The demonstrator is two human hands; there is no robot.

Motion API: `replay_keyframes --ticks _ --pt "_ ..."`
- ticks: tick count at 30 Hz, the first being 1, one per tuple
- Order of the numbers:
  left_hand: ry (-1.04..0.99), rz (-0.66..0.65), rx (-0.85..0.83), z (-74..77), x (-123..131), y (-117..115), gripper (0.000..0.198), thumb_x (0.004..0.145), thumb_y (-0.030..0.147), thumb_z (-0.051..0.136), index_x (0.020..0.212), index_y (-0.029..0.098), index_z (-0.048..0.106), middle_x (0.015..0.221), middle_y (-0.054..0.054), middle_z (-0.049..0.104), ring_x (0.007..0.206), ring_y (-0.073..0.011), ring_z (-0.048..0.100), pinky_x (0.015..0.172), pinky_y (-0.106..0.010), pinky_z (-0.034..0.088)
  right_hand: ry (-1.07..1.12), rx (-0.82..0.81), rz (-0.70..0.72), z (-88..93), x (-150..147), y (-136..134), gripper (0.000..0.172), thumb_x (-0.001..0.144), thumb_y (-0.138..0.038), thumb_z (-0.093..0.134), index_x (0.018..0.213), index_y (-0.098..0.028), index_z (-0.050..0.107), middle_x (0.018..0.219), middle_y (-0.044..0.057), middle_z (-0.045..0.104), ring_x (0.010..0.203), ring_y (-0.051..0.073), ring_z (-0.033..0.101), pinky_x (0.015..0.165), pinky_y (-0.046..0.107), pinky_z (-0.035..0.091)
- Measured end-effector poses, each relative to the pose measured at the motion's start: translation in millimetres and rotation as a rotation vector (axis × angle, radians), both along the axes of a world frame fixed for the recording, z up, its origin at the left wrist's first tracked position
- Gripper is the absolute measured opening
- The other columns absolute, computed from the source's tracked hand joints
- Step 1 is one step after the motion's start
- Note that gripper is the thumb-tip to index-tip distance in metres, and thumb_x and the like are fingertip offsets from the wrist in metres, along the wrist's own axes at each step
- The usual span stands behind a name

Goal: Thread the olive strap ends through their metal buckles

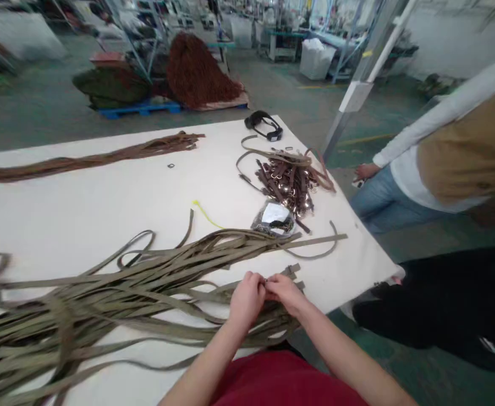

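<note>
My left hand (246, 298) and my right hand (286, 292) meet fingertip to fingertip near the table's front edge. Both are closed in a pinch around something small and dark, mostly hidden by the fingers. Under and around them lie long olive webbing straps (180, 262), spread in a loose bundle toward the left. Some strap ends (292, 270) stick out just beyond my right hand. A clear plastic bag with a white label (275, 219) rests past the bundle.
On the white table (82, 206) are brown straps (124, 155), a yellow tie (205, 213), a pile of dark brown straps with metal fittings (287, 183) and a black headset (264, 124). People stand at the right, one in a brown vest (463, 152). A metal post (353, 96) rises beyond the table.
</note>
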State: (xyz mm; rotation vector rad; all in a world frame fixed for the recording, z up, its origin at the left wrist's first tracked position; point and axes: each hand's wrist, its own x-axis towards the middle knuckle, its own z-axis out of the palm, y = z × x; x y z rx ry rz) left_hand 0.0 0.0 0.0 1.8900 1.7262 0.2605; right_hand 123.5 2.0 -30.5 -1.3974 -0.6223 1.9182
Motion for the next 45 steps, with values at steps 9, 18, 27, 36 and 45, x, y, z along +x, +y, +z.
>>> replay_keyframes --ticks 9,18,27,36,45 --pt "-0.444 0.027 -0.150 -16.0 -14 20 0.033 0.070 0.027 0.052 0.101 0.016 0.046 0.086 -0.002 0.054 0.061 -0.0098 0.048 0.057 -0.022 0.039 0.025 0.128 0.064 4.8 7 13 0.018 0.064 -0.026 0.057 0.079 -0.017 0.053 0.072 -0.002 0.055 0.063 0.009 0.052 0.064 0.025 0.044" --pt "-0.046 -0.205 0.000 -12.3 -7 25 0.029 0.072 0.036 0.054 0.096 0.020 0.058 0.088 -0.006 0.060 0.087 -0.0212 0.049 0.079 -0.033 0.034 -0.282 0.232 -0.146 -15.2 21 16 0.027 0.061 -0.021 0.057 0.087 -0.017 0.051 0.066 -0.004 0.051 0.059 0.009 0.050 0.060 0.023 0.041" --pt "-0.296 -0.136 -0.162 -47.9 1 30 0.022 0.072 0.032 0.047 0.084 0.015 0.057 0.080 -0.003 0.059 0.073 -0.0139 0.051 0.066 -0.024 0.038 -0.240 0.179 -0.143 -30.3 54 20 0.024 0.065 -0.029 0.053 0.085 -0.018 0.047 0.067 -0.003 0.054 0.058 0.010 0.055 0.059 0.024 0.045" --pt "-0.124 -0.146 -0.169 -52.9 10 31 0.033 0.076 0.042 0.040 0.085 0.017 0.059 0.076 -0.002 0.062 0.070 -0.0140 0.054 0.062 -0.022 0.039 -0.504 0.379 0.237 -51.3 62 25 0.014 0.070 -0.028 0.049 0.076 -0.017 0.054 0.057 -0.003 0.051 0.052 0.011 0.048 0.052 0.023 0.039" --pt "0.260 -0.135 -0.106 -55.9 -31 17 0.035 0.083 0.033 0.031 0.078 0.015 0.061 0.083 -0.010 0.056 0.084 -0.0198 0.052 0.077 -0.032 0.038 -1.193 0.957 0.743 -50.8 37 35 0.025 0.080 -0.028 0.042 0.098 -0.023 0.059 0.106 0.008 0.055 0.100 0.019 0.045 0.090 0.035 0.028"
